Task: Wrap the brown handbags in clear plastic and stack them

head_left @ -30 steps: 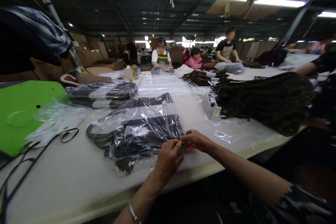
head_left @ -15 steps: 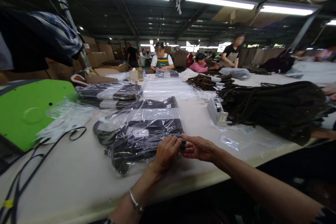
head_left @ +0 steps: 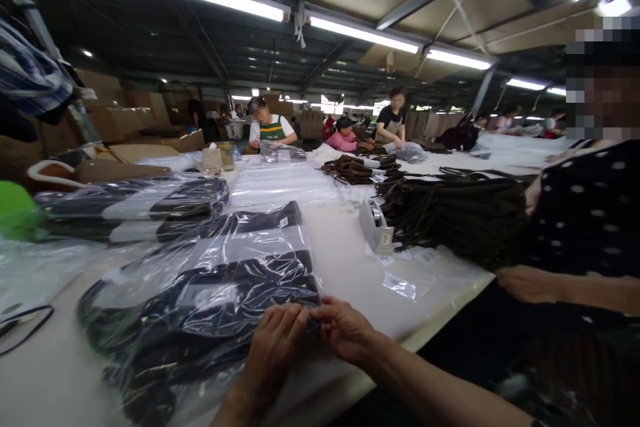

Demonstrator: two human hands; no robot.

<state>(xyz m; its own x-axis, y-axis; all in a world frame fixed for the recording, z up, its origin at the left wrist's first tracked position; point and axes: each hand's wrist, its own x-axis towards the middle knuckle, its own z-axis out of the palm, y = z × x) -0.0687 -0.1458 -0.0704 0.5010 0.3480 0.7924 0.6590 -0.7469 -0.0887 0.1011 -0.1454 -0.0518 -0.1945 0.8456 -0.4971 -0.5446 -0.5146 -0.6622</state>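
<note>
A clear plastic bag [head_left: 200, 293] with a folded dark garment inside lies on the table in front of me. A white label shows through the film. Curled over the bag's near right corner, my left hand [head_left: 277, 343] is closed on it. My right hand [head_left: 345, 330] meets it there, thumb and fingers pinched at the same corner. A small dark bit shows between the fingertips; whether it is garment or film I cannot make out.
A tape dispenser [head_left: 375, 227] stands right of the bag, near a stack of dark garments [head_left: 450, 210]. More bagged garments [head_left: 140, 207] lie to the left. Clear bags [head_left: 280, 181] are spread behind. A co-worker in a dotted top [head_left: 585, 213] stands close on the right.
My view has swung right and nearer to the bag, bringing the co-worker at the right into sight. Both hands stay at the bag's corner, fingertips drawn a little closer together.
</note>
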